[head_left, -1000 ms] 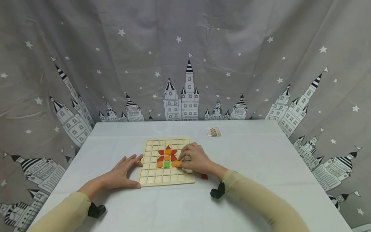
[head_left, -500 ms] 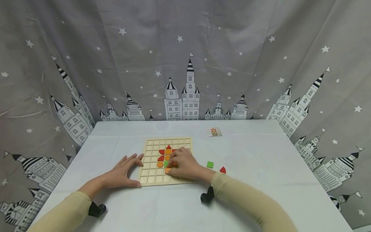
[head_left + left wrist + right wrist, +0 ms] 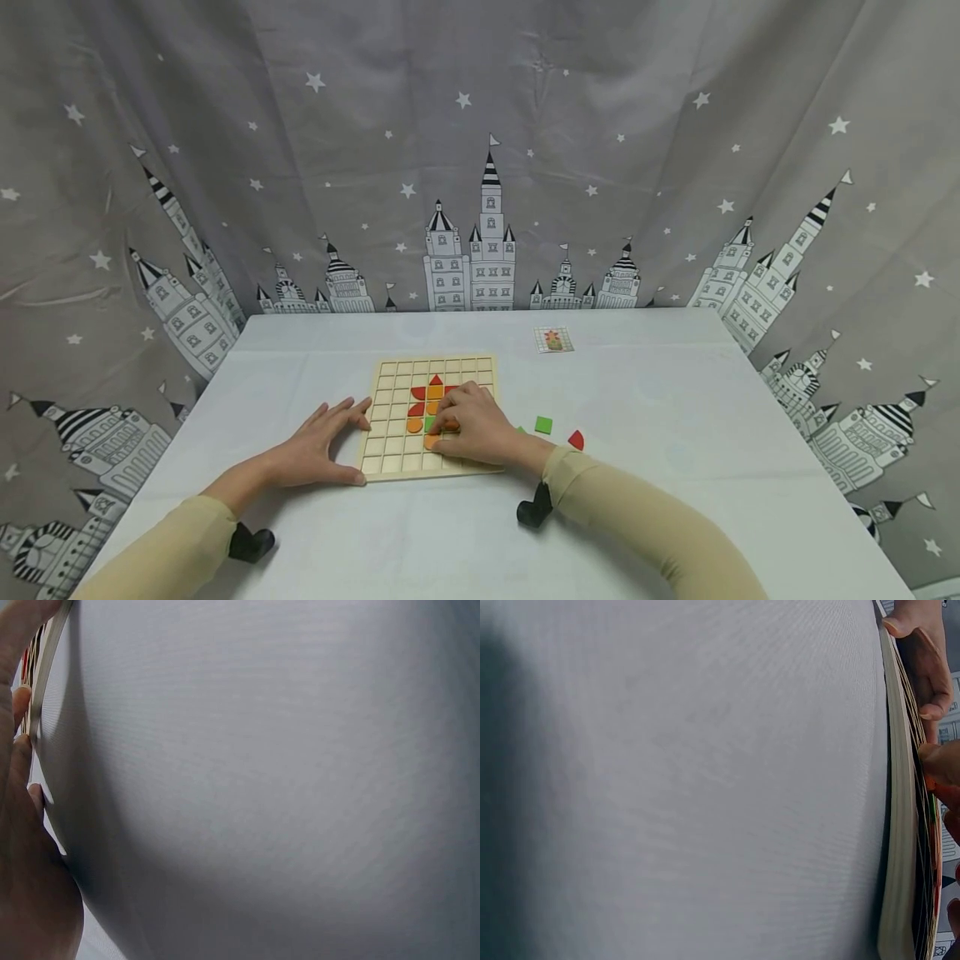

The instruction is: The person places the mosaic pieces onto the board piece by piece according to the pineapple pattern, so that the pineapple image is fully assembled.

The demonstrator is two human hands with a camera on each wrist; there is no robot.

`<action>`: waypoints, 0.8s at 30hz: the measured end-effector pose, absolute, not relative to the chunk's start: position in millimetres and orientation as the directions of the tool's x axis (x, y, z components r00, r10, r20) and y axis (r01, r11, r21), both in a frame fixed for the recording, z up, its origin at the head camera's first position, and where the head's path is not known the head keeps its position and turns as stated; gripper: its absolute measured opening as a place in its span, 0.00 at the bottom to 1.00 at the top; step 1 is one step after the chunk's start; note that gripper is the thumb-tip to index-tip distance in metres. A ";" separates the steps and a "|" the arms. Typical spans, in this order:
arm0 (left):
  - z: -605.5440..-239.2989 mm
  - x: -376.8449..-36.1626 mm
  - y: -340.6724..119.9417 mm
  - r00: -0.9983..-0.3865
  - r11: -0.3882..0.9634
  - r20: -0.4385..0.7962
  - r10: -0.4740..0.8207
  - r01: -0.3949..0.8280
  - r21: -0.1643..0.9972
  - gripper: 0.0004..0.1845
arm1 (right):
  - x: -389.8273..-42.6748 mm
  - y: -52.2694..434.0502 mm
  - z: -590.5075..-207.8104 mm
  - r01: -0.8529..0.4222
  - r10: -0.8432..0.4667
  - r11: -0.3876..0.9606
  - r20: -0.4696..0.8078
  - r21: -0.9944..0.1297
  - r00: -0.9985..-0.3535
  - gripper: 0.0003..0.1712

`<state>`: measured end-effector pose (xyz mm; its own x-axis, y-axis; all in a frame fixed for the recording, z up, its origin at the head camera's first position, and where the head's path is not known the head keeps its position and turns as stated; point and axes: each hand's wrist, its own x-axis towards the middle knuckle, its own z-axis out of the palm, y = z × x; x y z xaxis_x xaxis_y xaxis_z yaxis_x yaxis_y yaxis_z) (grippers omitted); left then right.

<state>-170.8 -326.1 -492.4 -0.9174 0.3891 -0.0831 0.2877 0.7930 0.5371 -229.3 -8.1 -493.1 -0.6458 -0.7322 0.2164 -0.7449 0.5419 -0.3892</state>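
Head view: gridded wooden board (image 3: 390, 454), flat orange piece (image 3: 431, 442).

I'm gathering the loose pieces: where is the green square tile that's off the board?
In the head view, the green square tile lies on the table to the right of the wooden board, just left of a red piece.

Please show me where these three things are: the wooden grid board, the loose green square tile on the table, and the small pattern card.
wooden grid board (image 3: 390, 375), head view, bare upper-left cells.
green square tile (image 3: 543, 424), head view, middle of its top face.
pattern card (image 3: 553, 339), head view, centre of the card.
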 end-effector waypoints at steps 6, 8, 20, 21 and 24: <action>-493.4 -170.5 -326.6 -0.917 0.789 -0.080 0.392 0.290 0.541 0.42 | -227.9 -8.5 -492.0 -0.734 -0.727 0.549 0.204 -0.401 -0.655 0.07; -494.0 -170.4 -326.9 -0.917 0.790 -0.081 0.391 0.289 0.540 0.43 | -227.9 -7.5 -491.3 -0.735 -0.725 0.550 0.210 -0.396 -0.656 0.07; -494.0 -171.2 -327.5 -0.916 0.791 -0.072 0.396 0.300 0.533 0.43 | -242.7 40.8 -472.1 -0.635 -0.630 0.545 0.233 -0.547 -0.741 0.13; -494.0 -171.3 -327.6 -0.916 0.792 -0.075 0.394 0.297 0.533 0.43 | -244.3 47.9 -470.3 -0.627 -0.617 0.545 0.240 -0.557 -0.750 0.14; -493.9 -171.3 -327.8 -0.916 0.796 -0.085 0.391 0.290 0.531 0.43 | -248.7 69.3 -466.1 -0.593 -0.572 0.573 0.242 -0.566 -0.784 0.17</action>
<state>-171.3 -327.8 -493.9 -0.9164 0.3910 -0.0853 0.2903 0.7962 0.5308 -248.7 69.3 -466.1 -0.7840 -0.5717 0.2420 -0.5927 0.5734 -0.5656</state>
